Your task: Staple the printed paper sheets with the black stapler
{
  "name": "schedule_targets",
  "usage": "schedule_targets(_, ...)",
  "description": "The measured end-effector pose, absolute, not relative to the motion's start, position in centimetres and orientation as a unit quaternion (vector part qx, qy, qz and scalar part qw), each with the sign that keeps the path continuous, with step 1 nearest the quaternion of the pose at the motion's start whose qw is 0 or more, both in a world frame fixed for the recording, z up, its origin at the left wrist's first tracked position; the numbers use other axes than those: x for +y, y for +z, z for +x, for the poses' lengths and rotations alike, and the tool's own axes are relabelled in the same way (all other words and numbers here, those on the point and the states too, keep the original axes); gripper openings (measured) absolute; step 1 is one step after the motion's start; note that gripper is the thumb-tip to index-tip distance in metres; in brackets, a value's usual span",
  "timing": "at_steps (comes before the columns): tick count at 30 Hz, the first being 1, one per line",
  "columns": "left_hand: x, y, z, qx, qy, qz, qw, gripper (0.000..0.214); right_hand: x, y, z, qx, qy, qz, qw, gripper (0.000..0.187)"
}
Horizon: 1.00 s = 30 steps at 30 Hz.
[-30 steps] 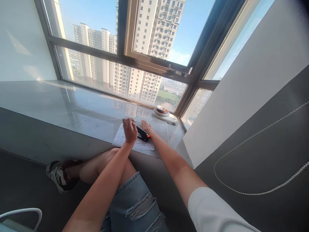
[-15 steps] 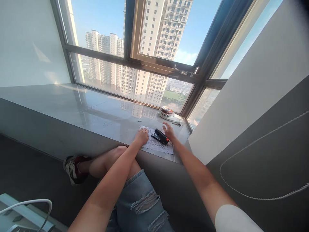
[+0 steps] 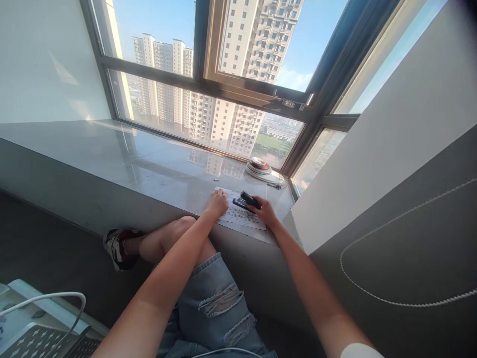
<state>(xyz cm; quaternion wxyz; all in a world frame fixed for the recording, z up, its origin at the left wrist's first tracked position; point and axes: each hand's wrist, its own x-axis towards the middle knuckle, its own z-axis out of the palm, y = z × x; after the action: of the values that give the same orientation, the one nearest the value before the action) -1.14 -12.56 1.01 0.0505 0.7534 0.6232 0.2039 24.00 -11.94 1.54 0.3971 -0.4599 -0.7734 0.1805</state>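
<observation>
A black stapler [image 3: 243, 201] rests over printed sheets of paper [image 3: 242, 218] at the front edge of the windowsill. My right hand [image 3: 265, 211] is closed round the stapler's rear end, fingers on top and thumb low at its near side. The stapler's front points left, and its jaws are apart. At the left edge of the paper, my left hand [image 3: 217, 202] lies with curled fingers gripping the sheets. How its thumb sits is hidden.
Behind the paper lies a small pale stick-like piece [image 3: 216, 180] on the glossy sill [image 3: 160, 174]. A coil of flat white strip [image 3: 260, 169] and a small dark item [image 3: 275, 186] sit in the window corner. A bead chain [image 3: 345, 268] hangs at the right.
My right hand was open beside the stapler and has now closed round its rear end. The stapler has turned a little. My left hand stays at the paper's left edge.
</observation>
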Motion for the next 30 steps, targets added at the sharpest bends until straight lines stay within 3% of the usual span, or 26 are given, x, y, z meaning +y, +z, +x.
schedule_targets(8, -13.0, 1.3, -1.0, 0.640, 0.210, 0.736, 0.063, 0.039, -10.7, 0.6, 24.0, -0.784, 0.201, -0.434, 0.396, 0.054)
schedule_targets(14, -12.6, 1.3, -1.3, 0.628, 0.249, 0.731, 0.095, 0.038, -9.2, -0.3, 24.7, -0.729, 0.229, -0.477, 0.434, 0.045)
schedule_targets(23, -11.2, 0.6, -1.6, 0.633, 0.330, 0.674, 0.187, 0.051, -8.0, -0.7, 25.1, -0.735, 0.230, -0.489, 0.408, 0.031)
schedule_targets(30, -11.0, 0.6, -1.9, 0.621, 0.409, 0.619, 0.252, 0.049, -9.2, 0.3, 25.2, -0.740, 0.226, -0.496, 0.395, 0.046)
